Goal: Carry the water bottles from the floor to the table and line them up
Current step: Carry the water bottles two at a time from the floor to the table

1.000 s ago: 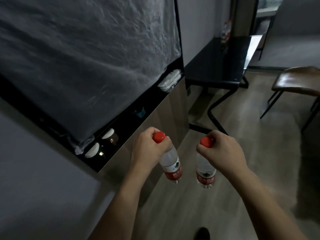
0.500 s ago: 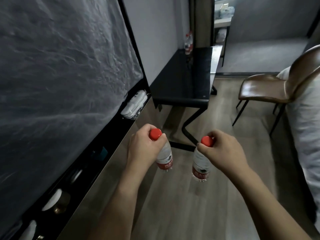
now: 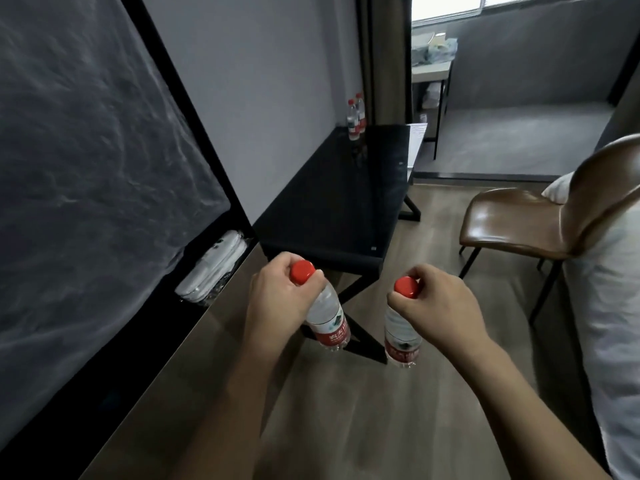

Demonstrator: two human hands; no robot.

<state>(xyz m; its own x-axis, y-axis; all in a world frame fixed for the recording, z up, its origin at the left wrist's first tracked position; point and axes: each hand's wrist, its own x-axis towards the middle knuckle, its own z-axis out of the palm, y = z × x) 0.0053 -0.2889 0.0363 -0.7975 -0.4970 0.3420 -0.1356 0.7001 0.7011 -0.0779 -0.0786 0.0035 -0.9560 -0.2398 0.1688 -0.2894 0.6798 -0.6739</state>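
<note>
Head view: left hand (image 3: pixel 277 303) has its fingers clamped round the neck of the left bottle (image 3: pixel 327 323), just under the red cap. Right hand (image 3: pixel 440 306) has its fingers clamped likewise on the right bottle (image 3: pixel 401 336). Both bottles hang in the air above the wooden floor (image 3: pixel 346 410), bases down, the left one tilted. Black desk (image 3: pixel 346 199) lies ahead, near the hands. Two further bottles (image 3: pixel 356 116) stand upright, close together, at the desk's far end beside the wall. Brown chair (image 3: pixel 526 216) stands to the right.
</note>
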